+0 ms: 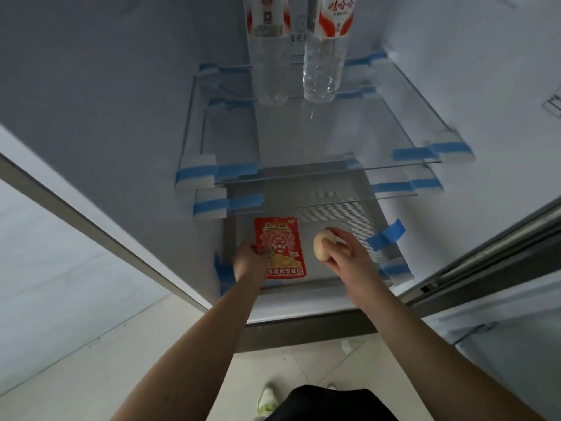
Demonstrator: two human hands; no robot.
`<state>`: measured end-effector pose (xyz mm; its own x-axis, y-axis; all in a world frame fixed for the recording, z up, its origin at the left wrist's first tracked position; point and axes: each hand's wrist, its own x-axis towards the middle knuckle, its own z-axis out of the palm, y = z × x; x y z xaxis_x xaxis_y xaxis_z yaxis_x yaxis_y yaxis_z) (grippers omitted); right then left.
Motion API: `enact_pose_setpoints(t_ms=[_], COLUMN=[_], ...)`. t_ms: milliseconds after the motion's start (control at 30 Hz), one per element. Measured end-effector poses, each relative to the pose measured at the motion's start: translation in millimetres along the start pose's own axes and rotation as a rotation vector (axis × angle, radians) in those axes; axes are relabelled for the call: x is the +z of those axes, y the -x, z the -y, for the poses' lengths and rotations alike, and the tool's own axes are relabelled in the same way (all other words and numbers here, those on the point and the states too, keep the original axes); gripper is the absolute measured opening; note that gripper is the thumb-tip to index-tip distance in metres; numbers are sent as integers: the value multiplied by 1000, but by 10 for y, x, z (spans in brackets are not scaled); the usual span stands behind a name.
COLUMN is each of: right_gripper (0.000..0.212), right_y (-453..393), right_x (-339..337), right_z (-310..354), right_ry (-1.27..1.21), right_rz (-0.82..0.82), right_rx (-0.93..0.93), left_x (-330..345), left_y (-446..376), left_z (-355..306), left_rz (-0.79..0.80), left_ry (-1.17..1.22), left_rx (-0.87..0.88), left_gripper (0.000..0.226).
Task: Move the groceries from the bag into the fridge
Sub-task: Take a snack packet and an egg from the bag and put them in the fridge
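Note:
I look down into the open fridge. A flat red snack packet (280, 246) with a mask picture lies over the bottom shelf (343, 214), and my left hand (250, 261) grips its left edge. To its right my right hand (346, 256) holds a pale beige egg-shaped item (322, 246) just above the same shelf. Two clear water bottles with red and white labels stand on an upper glass shelf, one at the left (268, 41), one at the right (326, 47). The bag is out of sight.
Glass shelves (403, 123) fixed with blue tape (387, 235) and white foam blocks sit above the bottom shelf. The fridge door (501, 314) stands open at the right. Pale floor tiles (76, 375) and my shoe (267, 401) lie below.

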<state>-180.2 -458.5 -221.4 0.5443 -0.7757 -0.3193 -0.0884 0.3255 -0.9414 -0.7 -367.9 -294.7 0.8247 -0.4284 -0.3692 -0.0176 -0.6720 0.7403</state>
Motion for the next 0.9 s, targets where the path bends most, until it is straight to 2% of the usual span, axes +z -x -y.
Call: enact_pose_setpoints(t_ms=[233,367,533,733,900], right_gripper=[26,25,24,32,38], right_y=[2,67,222,496,834], right_x=[-3,-13,-15,-42,-153], right_z=[42,90,214,440,728], right_ry=[-12,-3,5,19,290], right_rz=[-10,-8,-16,-48,-124], right_rx=[9,-3,-43,-125,-263], left_x=[-63,-153,-213,-255,-184], left_y=[45,188,345,596,790], left_z=[-37,-83,-138,-355,-563], left_rz=[0,-82,-75,58,167], left_ry=[-88,-207,-286,-358,-442], left_rx=[50,132,316,505,669], left_gripper=[24,29,28,35,31])
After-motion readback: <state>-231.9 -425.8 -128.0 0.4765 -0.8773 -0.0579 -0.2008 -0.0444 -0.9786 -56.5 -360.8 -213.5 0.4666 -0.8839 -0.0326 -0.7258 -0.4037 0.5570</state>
